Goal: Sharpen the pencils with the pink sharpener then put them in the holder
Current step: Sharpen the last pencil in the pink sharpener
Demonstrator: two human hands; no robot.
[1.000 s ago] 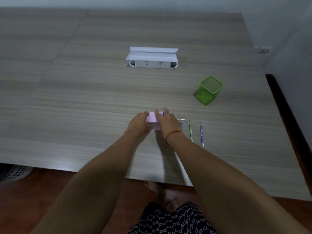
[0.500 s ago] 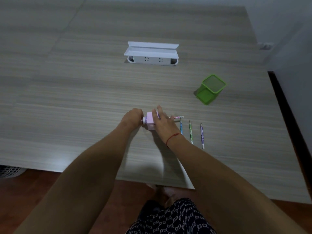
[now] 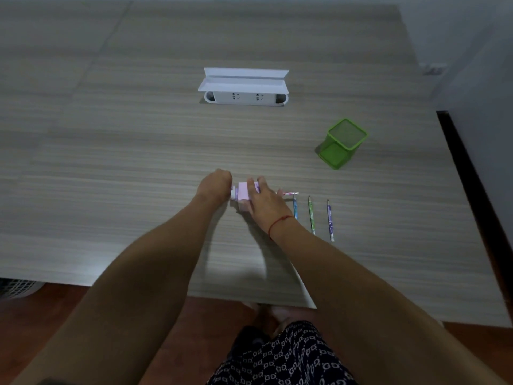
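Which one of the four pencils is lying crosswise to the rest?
The pink pencil: it runs sideways out from under the right hand at the pink sharpener, while the blue pencil, green pencil and purple pencil lie parallel beside it.

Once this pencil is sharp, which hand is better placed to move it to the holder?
Right hand: the pencil sticks out beside it, holder stands further right; left hand sits left of the sharpener.
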